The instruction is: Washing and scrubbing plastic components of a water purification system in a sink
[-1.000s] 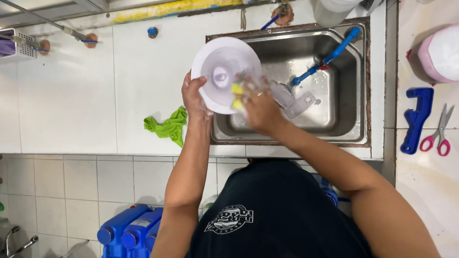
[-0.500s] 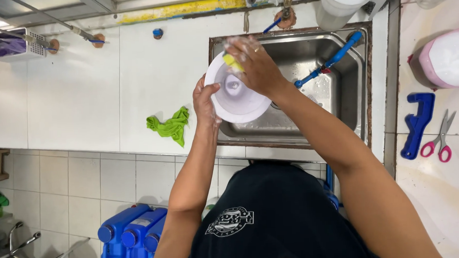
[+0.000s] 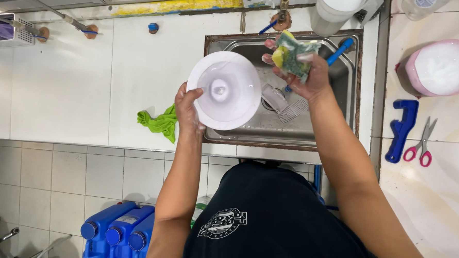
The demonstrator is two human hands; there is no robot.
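White round lid [image 3: 222,90] gripped at its 9 o'clock rim by left hand [image 3: 187,109] above steel sink [image 3: 354,95], yellow-green sponge [image 3: 292,54] clenched in right hand [image 3: 305,75] at lid's 2 o'clock, green cloth [image 3: 159,123] lain at 8 o'clock

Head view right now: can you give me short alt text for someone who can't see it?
Seen from above, a person at a steel sink holds a white plate by its edge in the left hand and a yellow-green sponge in the raised right hand, apart from the plate. A green cloth lies on the white counter at left.
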